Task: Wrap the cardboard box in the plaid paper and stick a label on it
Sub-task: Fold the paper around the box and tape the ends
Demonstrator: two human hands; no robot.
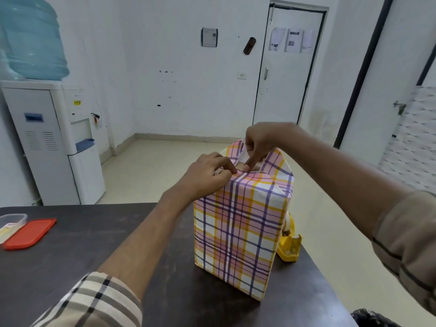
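Here the box has its sides covered in plaid paper, but the top flaps are unfolded. The left hand pinches the near fold; the right hand presses it with a straight forefinger, its other fingers curled, grip unclear. No label yet.

- The plaid paper has pink and white blocks crossed by purple and orange-yellow lines; its turned-out underside is plain white.
- The worktop is dark brown with paler scuffs.
- The lid is red-orange; the tub beside it is clear, with yellow showing inside.
- The tape dispenser is bright yellow.
- The left sleeve is beige, checked in cream, grey and black.
- The right sleeve is khaki with thin dark lines.
- The water bottle is pale blue on a white cooler with blue trim.
- The door is white, framed dark.
- The floor is cream.
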